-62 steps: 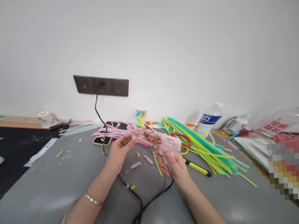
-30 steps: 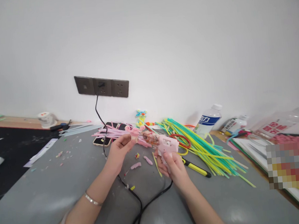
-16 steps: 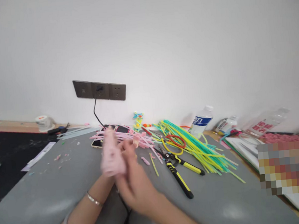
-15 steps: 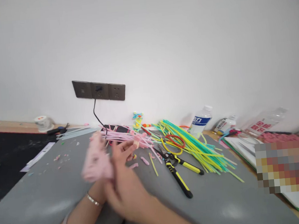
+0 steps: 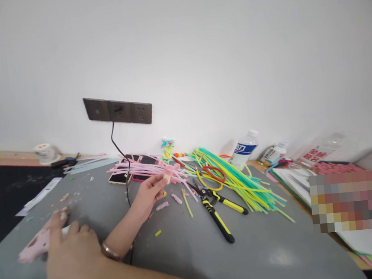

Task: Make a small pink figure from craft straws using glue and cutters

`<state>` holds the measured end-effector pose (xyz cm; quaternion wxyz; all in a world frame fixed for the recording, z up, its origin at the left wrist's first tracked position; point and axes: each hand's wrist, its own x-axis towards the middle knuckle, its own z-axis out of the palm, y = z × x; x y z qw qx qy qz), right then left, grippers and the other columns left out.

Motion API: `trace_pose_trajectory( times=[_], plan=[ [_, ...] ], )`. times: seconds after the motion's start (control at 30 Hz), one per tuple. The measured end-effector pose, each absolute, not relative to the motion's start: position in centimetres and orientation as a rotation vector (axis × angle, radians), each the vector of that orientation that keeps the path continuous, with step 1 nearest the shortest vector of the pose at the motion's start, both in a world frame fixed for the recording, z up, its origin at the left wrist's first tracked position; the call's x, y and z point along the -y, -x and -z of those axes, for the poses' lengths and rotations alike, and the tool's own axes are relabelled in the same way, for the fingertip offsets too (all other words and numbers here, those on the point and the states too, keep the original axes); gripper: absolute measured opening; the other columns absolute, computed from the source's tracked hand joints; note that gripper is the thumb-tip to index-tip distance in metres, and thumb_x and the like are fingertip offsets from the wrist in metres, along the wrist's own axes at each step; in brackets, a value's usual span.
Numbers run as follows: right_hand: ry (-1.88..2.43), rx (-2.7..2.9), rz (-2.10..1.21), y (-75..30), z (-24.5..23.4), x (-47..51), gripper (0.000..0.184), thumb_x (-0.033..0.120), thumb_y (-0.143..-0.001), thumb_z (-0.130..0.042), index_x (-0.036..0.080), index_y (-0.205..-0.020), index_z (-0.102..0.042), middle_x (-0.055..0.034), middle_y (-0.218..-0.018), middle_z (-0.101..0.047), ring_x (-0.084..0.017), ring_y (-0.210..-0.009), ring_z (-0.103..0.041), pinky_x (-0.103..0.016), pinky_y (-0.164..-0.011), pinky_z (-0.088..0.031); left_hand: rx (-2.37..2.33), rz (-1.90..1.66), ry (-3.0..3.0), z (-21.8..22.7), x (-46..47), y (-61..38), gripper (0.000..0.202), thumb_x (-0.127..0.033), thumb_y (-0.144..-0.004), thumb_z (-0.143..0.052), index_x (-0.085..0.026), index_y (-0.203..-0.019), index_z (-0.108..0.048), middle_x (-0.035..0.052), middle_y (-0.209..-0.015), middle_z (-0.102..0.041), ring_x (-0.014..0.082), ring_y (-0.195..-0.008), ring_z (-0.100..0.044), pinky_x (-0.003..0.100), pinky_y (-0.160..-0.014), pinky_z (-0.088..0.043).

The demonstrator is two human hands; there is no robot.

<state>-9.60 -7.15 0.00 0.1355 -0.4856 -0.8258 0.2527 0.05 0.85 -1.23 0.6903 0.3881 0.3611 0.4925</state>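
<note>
My left hand [image 5: 147,195] is raised over the grey table [image 5: 248,255] and pinches a small pink craft piece [image 5: 167,175] between thumb and fingers. My right hand [image 5: 74,258] is crossed over my left forearm to the near left. Its fingers lie around the back of a pink glue gun [image 5: 35,246], which rests on the table with its tip pointing left. The gun's black cord [image 5: 118,158] runs up to the wall socket [image 5: 118,110].
Yellow-and-black pliers [image 5: 215,213] lie right of my left hand. Behind them are a green-yellow pile of pipe cleaners [image 5: 241,176], pink pipe cleaners [image 5: 139,169], phones [image 5: 119,178], a red ring [image 5: 213,174] and a water bottle [image 5: 245,148]. Books [image 5: 300,181] lie far right.
My right hand carried the glue gun from beside the pink piece across to the near left and lowered it onto the table. The pliers are now uncovered. My left hand kept holding the piece.
</note>
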Motion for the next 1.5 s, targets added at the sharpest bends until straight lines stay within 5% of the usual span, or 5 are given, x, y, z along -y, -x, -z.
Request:
trace_pose_trajectory(
  times=[0.17, 0.27, 0.43, 0.97, 1.5],
  plan=[
    [1.463, 2.376, -0.548, 8.0, -1.6, 8.4, 0.055, 0.011, -0.093, -0.046, 0.015, -0.147, -0.033, -0.0196, -0.109, -0.068, -0.03, -0.092, -0.066, -0.041, -0.07, -0.053, -0.802, -1.12, -0.871, 1.5, -0.9, 0.0, 0.042, -0.042, -0.054, -0.089, -0.014, -0.08, -0.071, -0.0064, -0.054, -0.049, 0.0029, -0.047, -0.033, 0.016, -0.045, -0.028],
    [0.981, 2.332, -0.37, 3.2, -2.1, 8.9, 0.065, 0.033, -0.086, -0.06, 0.011, -0.143, -0.035, -0.0171, -0.116, -0.063, -0.03, -0.099, -0.059, -0.042, -0.078, -0.05, -0.798, -1.145, -0.86, 1.7, -1.2, 0.0, 0.042, -0.042, -0.054, -0.089, -0.013, -0.08, -0.072, -0.0043, -0.061, -0.054, 0.0029, -0.048, -0.037, 0.017, -0.045, -0.028],
    [1.074, 2.008, -0.121, -9.4, -0.2, 6.7, 0.012, 0.02, -0.089, -0.045, 0.018, -0.09, -0.057, -0.0074, -0.084, -0.064, -0.022, -0.08, -0.056, -0.035, -0.073, -0.04, -0.794, -1.155, -0.834, 2.1, -1.6, 0.1, 0.047, -0.041, -0.048, -0.091, -0.014, -0.081, -0.072, -0.0045, -0.059, -0.054, 0.0049, -0.049, -0.042, 0.017, -0.046, -0.032],
    [1.814, 2.016, -0.558, -16.7, 3.1, 1.8, 0.004, 0.02, -0.079, -0.068, 0.019, -0.075, -0.068, 0.0007, -0.066, -0.063, -0.015, -0.063, -0.055, -0.029, -0.068, -0.032, -0.804, -1.144, -0.865, 1.4, -1.1, 0.0, 0.039, -0.04, -0.058, -0.088, -0.014, -0.081, -0.069, -0.0038, -0.065, -0.055, 0.0049, -0.052, -0.04, 0.016, -0.048, -0.036],
    [1.024, 1.122, -1.093, -17.0, 1.5, -0.3, 0.033, 0.044, -0.064, -0.081, 0.019, -0.077, -0.064, 0.0017, -0.064, -0.06, -0.012, -0.054, -0.052, -0.026, -0.053, -0.042, -0.833, -1.127, -0.878, 1.0, -0.7, -0.1, 0.037, -0.039, -0.058, -0.087, -0.015, -0.08, -0.07, -0.0037, -0.065, -0.056, 0.0057, -0.054, -0.043, 0.019, -0.05, -0.036]
  ],
)
